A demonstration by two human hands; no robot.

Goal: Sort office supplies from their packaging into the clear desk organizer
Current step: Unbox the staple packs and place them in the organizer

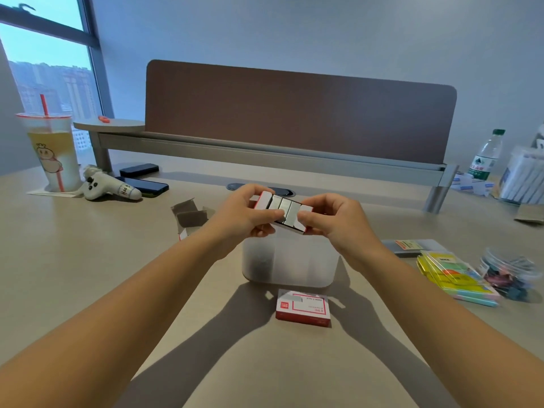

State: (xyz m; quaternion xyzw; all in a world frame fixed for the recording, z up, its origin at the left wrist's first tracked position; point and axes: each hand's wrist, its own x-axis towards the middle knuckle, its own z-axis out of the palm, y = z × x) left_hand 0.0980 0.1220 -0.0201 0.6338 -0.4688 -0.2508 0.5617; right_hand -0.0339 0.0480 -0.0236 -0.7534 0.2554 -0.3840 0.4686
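Both hands, left hand [245,210] and right hand [332,217], had fingers clamped on the open staple box [284,209] mid-frame, right above the clear organizer [290,260], so next up looked like tipping the staples in.

Bare desk [88,260] lay open left of the organizer [290,266]; a staple box [303,309] blocked its near side; sticky notes [453,275] crowded the right.
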